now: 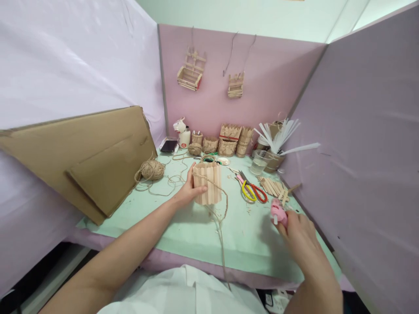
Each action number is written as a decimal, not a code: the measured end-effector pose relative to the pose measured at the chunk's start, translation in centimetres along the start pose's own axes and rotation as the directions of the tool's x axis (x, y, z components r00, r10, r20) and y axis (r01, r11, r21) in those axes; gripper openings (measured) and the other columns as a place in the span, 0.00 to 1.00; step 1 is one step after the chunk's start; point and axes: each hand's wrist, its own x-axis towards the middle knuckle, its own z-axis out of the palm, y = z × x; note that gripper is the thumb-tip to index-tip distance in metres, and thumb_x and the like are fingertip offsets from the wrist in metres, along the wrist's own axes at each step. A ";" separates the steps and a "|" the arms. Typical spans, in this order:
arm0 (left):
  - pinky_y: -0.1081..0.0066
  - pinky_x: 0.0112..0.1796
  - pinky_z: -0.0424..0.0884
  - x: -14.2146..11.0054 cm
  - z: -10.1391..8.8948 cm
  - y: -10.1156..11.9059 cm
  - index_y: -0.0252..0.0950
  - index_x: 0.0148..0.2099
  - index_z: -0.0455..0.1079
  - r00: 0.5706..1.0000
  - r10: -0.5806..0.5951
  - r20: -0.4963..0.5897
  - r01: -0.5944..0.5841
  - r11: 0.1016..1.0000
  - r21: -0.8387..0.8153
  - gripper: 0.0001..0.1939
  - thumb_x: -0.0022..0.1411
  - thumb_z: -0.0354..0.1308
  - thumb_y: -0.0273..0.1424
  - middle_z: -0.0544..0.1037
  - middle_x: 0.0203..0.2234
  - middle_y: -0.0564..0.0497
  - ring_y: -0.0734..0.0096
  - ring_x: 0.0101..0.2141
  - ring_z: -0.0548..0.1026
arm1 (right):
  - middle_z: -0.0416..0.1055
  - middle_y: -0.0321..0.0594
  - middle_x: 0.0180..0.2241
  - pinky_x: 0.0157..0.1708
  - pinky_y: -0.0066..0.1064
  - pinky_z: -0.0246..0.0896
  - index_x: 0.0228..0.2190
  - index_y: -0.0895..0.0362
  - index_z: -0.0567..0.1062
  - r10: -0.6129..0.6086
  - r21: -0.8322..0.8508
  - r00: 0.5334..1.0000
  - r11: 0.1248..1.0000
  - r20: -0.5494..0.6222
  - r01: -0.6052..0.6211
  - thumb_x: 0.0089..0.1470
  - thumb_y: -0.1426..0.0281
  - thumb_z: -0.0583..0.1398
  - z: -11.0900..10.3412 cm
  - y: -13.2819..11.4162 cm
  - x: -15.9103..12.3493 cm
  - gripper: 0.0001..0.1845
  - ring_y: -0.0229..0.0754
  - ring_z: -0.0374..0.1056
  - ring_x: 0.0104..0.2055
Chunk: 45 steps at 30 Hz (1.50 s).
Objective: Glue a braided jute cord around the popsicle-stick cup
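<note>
My left hand (191, 190) grips the left side of a small popsicle-stick basket (214, 185), its thumb across the front. Around the basket's upper part runs a braided twine cord (226, 203), whose loose end hangs down past the table's front edge. A twine loop (207, 158) stands up at the basket's top. Off to the right, my right hand (299, 229) is closed around a pink hot glue gun (278, 211) with a white glue stick showing. The glue gun is well apart from the basket.
Red-handled scissors (260, 193) and yellow-handled scissors (248, 192) lie between basket and glue gun, near loose wooden sticks (273, 186). A plastic cup of liquid (258, 163) stands behind. At left are a twine ball (152, 170) and leaning cardboard (111, 148). Finished baskets (227, 147) line the back.
</note>
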 end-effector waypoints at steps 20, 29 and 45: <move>0.52 0.61 0.48 -0.5 1.2 1.0 0.43 0.67 0.21 0.986 0.160 -0.045 -0.142 0.951 0.275 0.64 0.45 0.68 0.41 0.47 0.65 0.38 0.53 0.64 0.50 | 0.69 0.41 0.36 0.42 0.36 0.59 0.34 0.54 0.70 -0.266 0.662 0.910 0.625 -0.317 0.413 0.57 0.66 0.56 -1.9 -14.1 4.1 0.06 0.44 0.64 0.41; 0.55 0.62 0.47 -0.4 1.0 0.2 0.43 0.67 0.22 0.970 0.242 -0.025 -0.219 0.914 0.341 0.64 0.44 0.69 0.37 0.43 0.66 0.39 0.56 0.64 0.49 | 0.65 0.38 0.31 0.41 0.37 0.57 0.28 0.54 0.71 -0.139 0.677 0.919 0.637 -0.370 0.369 0.54 0.69 0.58 0.5 -15.8 4.8 0.04 0.43 0.62 0.39; 0.54 0.61 0.49 -0.7 1.2 0.3 0.43 0.67 0.23 0.966 0.254 -0.049 -0.212 0.886 0.413 0.64 0.44 0.69 0.38 0.44 0.65 0.38 0.53 0.64 0.49 | 0.70 0.33 0.26 0.39 0.34 0.49 0.25 0.55 0.70 -0.052 0.661 0.941 0.698 -0.335 0.274 0.54 0.64 0.59 0.3 -15.6 4.8 0.09 0.39 0.62 0.31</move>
